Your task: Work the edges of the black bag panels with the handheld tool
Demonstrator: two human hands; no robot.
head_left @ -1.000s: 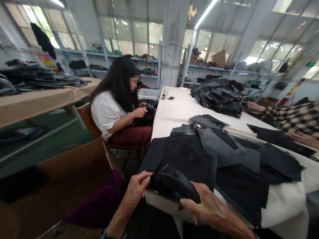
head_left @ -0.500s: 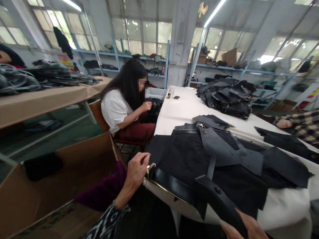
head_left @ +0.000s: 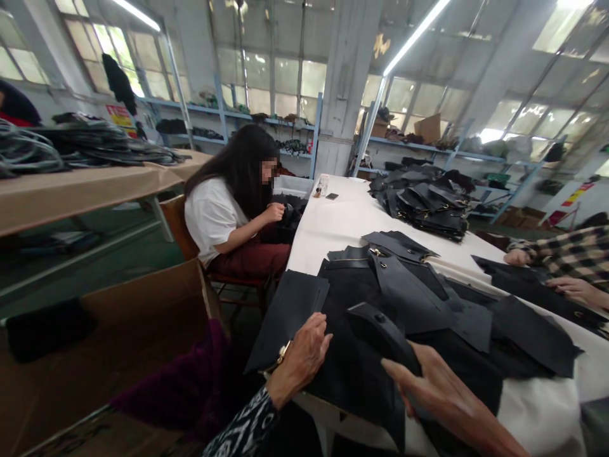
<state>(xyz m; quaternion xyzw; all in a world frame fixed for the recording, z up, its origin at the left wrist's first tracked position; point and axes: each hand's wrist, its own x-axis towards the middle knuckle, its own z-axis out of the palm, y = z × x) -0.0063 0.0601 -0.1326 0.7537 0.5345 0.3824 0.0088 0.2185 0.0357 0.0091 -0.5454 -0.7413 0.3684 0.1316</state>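
Observation:
My left hand (head_left: 302, 358), with curled fingers, closes at the edge of a flat black bag panel (head_left: 290, 304) near the table's corner. A gold zipper pull (head_left: 284, 350) shows beside its wrist. In my right hand (head_left: 440, 387) is a long black curved piece (head_left: 380, 327) with a blunt end and a small round stud; whether it is a handle or a tool I cannot tell. Beneath it lies black bag fabric (head_left: 342, 336). More black bag pieces (head_left: 419, 285) with gold fittings overlap just beyond my right hand.
A white-covered table (head_left: 328, 222) carries a heap of black bag pieces (head_left: 421, 193) and a phone (head_left: 332, 196). A seated person (head_left: 214, 209) works at its left side. Checked sleeves (head_left: 571, 254) reach in from the right. An open cardboard box (head_left: 143, 317) stands at lower left.
My left hand has moved right, from beside the zipper pull to over the bag. The left panel now hangs further over the edge. My right hand has moved up and left with the curved piece.

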